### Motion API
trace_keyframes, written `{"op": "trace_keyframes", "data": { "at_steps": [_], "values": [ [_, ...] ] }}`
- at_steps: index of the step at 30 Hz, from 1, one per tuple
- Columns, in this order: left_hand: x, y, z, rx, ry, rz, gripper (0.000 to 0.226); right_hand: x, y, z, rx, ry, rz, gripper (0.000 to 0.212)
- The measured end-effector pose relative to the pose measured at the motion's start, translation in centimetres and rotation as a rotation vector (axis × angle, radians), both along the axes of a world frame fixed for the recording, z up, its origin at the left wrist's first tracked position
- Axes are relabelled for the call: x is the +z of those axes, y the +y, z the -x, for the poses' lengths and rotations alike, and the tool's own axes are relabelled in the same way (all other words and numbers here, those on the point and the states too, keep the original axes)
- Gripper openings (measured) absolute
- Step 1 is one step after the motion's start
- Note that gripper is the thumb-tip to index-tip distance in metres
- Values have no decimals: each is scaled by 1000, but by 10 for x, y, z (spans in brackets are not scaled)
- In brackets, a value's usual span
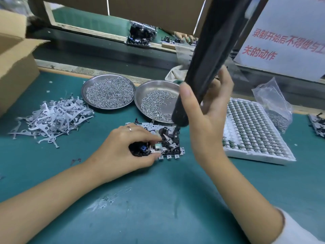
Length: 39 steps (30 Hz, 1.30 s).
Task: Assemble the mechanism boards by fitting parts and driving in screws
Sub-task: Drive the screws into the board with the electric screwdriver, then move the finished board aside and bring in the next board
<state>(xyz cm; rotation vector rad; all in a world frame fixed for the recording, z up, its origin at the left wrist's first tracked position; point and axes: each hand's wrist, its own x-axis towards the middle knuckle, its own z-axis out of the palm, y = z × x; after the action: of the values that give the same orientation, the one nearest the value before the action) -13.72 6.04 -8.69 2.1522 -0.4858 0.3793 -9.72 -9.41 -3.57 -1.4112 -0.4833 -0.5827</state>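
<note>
One mechanism board (173, 150), metal-tabbed (black parts)

The white metal mechanism board with black fitted parts (154, 140) is laid on the green table mat (158, 199). Behind it, two round steel dishes of small screws (109, 93) (156, 101) are set side by side. To its left a heap of grey flat metal levers (52, 118) is piled; to its right a white plastic tray of small round parts (253, 132) is placed. A brown cardboard box (15, 67) is found far left of it.
</note>
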Motion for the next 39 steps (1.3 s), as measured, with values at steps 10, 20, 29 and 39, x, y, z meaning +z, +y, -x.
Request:
{"op": "trace_keyframes", "data": {
  "at_steps": [10, 20, 29, 39],
  "values": [
    [2, 12, -13, 326, -38, 493, 19, -55, 24, 35, -138, -145, 1412, 38],
    [-6, 13, -12, 272, -59, 423, 19, -47, -30, 97, -95, -185, 1524, 31],
    [-18, 16, -15, 283, -98, 331, 26, -50, -163, 128, -513, -95, 1508, 53],
    [-9, 8, -8, 266, -118, 252, 19, -40, -173, 94, -635, 59, 1283, 32]
  ]
}}
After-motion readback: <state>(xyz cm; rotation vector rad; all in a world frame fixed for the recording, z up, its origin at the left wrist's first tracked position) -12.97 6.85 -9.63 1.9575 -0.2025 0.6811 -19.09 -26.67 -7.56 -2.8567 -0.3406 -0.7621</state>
